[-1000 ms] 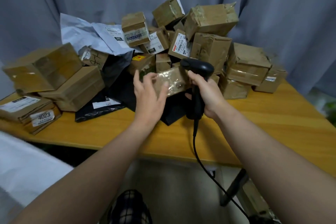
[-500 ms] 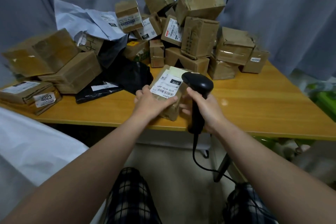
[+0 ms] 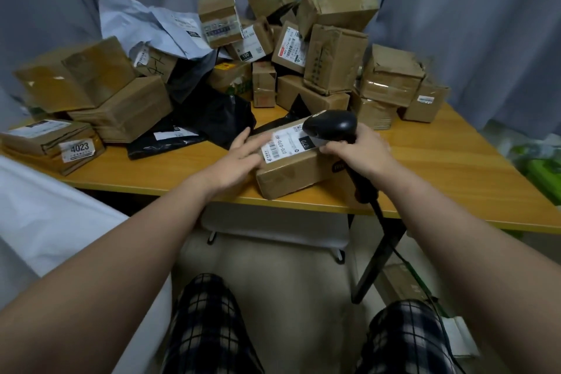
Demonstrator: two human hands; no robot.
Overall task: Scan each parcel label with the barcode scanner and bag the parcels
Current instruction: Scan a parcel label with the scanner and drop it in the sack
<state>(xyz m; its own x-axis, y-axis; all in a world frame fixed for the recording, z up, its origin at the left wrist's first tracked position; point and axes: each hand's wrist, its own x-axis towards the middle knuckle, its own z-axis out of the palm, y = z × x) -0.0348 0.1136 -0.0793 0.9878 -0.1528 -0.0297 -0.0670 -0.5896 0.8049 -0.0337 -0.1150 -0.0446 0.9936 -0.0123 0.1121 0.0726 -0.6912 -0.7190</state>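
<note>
**Head view: scanner over a label at the table's near edge**

A brown parcel lies at the near edge of a wooden table, its white label facing up. The left hand rests on the parcel's left end, fingers straight and flat on the cardboard. The right hand grips the handle of a black barcode scanner, fingers curled round it, the scanner's head sitting over the label's right end. Farther back, a pile of cardboard boxes rises against a grey curtain. A black mailer bag lies left of the parcel, and a box marked 4023 sits at far left.
</note>
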